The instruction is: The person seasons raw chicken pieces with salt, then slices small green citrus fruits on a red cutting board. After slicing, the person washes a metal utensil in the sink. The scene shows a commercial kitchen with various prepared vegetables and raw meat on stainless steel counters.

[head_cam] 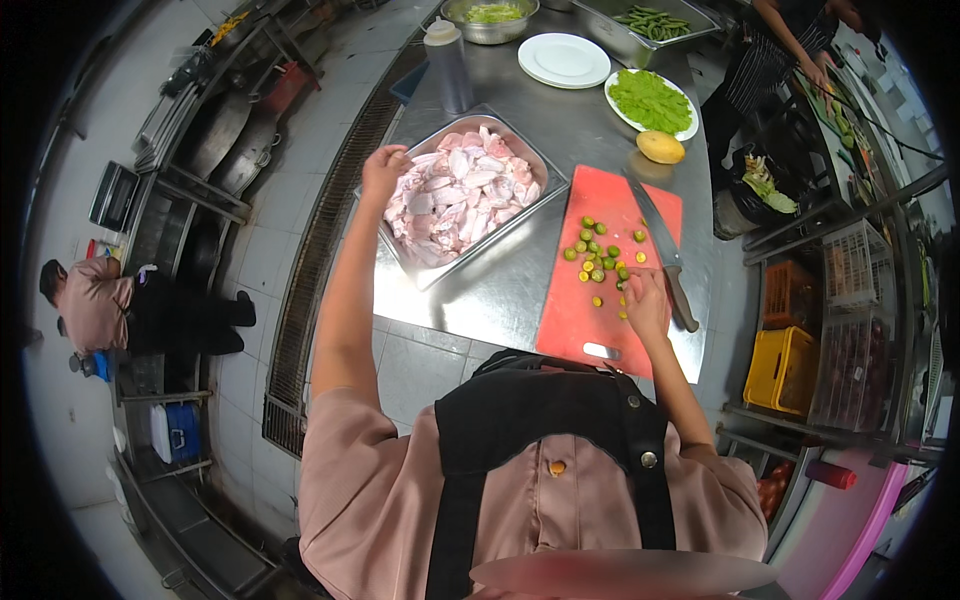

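A steel tray (pixel 491 241) of raw chicken pieces (pixel 465 191) stands on a steel table (pixel 487 300). My left hand (pixel 385 171) is at the tray's left rim, fingers curled in; whether something is between them I cannot make out. To the right lies a red cutting board (pixel 574 322) with small green citrus fruits (pixel 592 247), several cut to show yellow-orange flesh. My right hand (pixel 646 296) is low over the board beside these fruits, its fingertips bent down near a few; its grasp is unclear. A large kitchen knife (pixel 655 221) rests along the board's right side, blade pointing away from me.
Behind the tray stands a squeeze bottle (pixel 448 67). Farther back are stacked white plates (pixel 564 58), a plate of lettuce (pixel 649 101), a yellow fruit (pixel 660 147) and a pan of green pods (pixel 652 24). One person (pixel 776 60) works at right, another (pixel 97 304) at left.
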Motion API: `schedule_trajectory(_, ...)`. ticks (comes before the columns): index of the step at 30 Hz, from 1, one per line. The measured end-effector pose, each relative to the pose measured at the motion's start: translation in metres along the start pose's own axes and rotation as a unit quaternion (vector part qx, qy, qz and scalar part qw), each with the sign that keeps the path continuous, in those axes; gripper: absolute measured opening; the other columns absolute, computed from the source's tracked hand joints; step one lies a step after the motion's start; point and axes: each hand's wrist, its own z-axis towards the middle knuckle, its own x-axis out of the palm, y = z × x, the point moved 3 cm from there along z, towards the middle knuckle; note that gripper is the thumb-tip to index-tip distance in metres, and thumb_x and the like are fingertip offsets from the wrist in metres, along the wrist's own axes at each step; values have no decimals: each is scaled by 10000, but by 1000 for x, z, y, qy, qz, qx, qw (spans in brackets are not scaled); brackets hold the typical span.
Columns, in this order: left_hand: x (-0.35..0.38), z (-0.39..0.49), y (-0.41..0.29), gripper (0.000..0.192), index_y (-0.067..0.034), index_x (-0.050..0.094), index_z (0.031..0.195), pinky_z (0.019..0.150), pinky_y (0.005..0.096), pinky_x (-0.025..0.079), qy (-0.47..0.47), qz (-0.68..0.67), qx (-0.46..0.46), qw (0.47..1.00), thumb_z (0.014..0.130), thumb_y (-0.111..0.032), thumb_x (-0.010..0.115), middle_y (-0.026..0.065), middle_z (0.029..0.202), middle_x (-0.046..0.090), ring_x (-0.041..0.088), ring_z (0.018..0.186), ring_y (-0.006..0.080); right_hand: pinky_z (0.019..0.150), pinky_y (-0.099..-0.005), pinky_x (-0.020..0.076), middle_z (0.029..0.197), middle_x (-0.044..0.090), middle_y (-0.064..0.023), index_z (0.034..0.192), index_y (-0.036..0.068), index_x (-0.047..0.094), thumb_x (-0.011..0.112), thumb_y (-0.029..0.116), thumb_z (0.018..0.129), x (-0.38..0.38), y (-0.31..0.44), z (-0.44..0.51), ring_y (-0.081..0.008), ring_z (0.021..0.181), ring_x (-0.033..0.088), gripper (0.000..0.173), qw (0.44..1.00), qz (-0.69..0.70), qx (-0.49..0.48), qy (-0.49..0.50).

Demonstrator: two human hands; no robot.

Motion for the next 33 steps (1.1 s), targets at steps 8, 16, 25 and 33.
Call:
schedule_trajectory(8, -28, -5, 9, 164, -17, 598, 1009, 614, 186, 438, 12, 24, -36, 999, 919, -138, 533, 25, 819, 604, 517, 666, 65, 795, -386, 447, 968, 545, -136, 1003, 53, 600, 636, 63, 774, 6, -4, -6, -309, 912, 561, 232, 1000, 13, -18, -2)
schedule_trajectory(16, 43, -31, -12, 180, -18, 552, 1050, 680, 188, 455, 67, -260, -153, 951, 950, -155, 490, 61, 914, 600, 549, 766, 93, 816, -399, 425, 936, 549, -147, 955, 43, 607, 638, 34, 754, 8, 11, -4, -326, 926, 531, 204, 998, 54, -3, 22)
schedule_trajectory(25, -1, -62, -51, 182, -25, 516, 1081, 779, 207, 509, 9, -404, -122, 907, 933, -131, 519, 111, 1010, 588, 589, 898, 146, 786, -388, 440, 917, 554, -148, 954, 25, 610, 628, 27, 759, 6, 24, -7, -312, 896, 547, 196, 998, 65, -11, 20)
schedule_trajectory(33, -87, -144, -16, 231, -24, 483, 1138, 822, 213, 498, -99, -436, -121, 886, 943, -148, 501, 113, 1081, 552, 568, 951, 144, 692, -340, 475, 891, 581, -122, 942, 39, 636, 625, 27, 776, 48, 69, 1, -268, 802, 587, 167, 986, 113, -120, 33)
